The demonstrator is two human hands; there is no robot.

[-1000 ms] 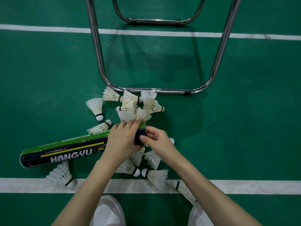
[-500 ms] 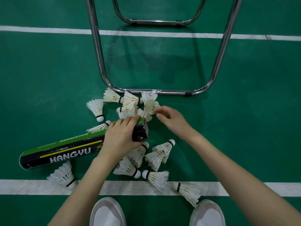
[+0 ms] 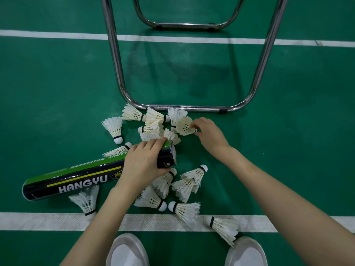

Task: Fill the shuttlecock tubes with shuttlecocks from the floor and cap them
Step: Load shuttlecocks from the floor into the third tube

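The tube [image 3: 76, 174], lying on the floor [image 3: 57, 93], is gripped near its open end by the left hand [image 3: 143, 163]. A shuttlecock [image 3: 184, 126] is pinched by the right hand [image 3: 208, 134] beside the chrome frame [image 3: 192, 108]. Loose shuttlecocks [image 3: 184, 186] are scattered around.

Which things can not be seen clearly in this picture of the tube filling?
- Inside of the tube: head view, the left hand covers its open end, so the fill level is unknown.
- Right hand fingers on the shuttlecock: feathers hide the cork.
- Metal frame: cut off by the top edge.
- Shoes: cut off by the bottom edge.
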